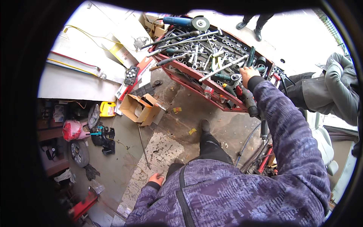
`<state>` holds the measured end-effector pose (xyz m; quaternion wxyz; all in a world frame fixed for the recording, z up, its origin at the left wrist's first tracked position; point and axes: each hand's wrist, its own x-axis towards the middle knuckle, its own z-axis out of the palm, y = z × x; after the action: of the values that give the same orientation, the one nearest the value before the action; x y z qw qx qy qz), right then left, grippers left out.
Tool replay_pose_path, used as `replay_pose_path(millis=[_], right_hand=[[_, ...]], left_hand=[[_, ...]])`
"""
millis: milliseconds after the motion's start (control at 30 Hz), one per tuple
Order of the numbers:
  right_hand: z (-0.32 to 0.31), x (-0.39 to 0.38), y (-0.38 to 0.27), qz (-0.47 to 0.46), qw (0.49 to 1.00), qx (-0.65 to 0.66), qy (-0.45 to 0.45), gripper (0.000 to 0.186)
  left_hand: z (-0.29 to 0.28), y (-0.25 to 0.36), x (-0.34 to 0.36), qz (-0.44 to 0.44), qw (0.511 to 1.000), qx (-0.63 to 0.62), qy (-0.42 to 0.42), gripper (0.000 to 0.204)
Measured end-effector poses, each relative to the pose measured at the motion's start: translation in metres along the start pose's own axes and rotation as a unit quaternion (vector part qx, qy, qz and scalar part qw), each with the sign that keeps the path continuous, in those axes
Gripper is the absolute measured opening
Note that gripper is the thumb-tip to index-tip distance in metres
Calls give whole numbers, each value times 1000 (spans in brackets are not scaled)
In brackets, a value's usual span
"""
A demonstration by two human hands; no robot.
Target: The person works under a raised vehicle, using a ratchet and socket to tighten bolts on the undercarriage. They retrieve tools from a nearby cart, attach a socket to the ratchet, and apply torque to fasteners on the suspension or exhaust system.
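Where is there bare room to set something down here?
The grey concrete floor between the open brown cardboard box and the long red metal tool cart looks mostly bare, barring small yellow scraps. So does the flaking white strip between the thin dark rod and the dark-trousered leg. The cart's top, around the right hand, is crowded with silver tools.
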<state>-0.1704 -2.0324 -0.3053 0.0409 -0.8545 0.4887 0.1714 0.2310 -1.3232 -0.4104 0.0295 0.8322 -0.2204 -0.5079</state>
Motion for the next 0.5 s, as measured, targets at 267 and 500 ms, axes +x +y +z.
replay_pose_path(millis=[267, 500], right_hand=[[37, 43, 41, -180, 983, 16, -7, 34], [22, 76, 52, -67, 994, 90, -15, 28]], left_hand=[[11, 92, 10, 31, 995, -83, 47, 45], [11, 122, 104, 282, 939, -196, -27, 37]])
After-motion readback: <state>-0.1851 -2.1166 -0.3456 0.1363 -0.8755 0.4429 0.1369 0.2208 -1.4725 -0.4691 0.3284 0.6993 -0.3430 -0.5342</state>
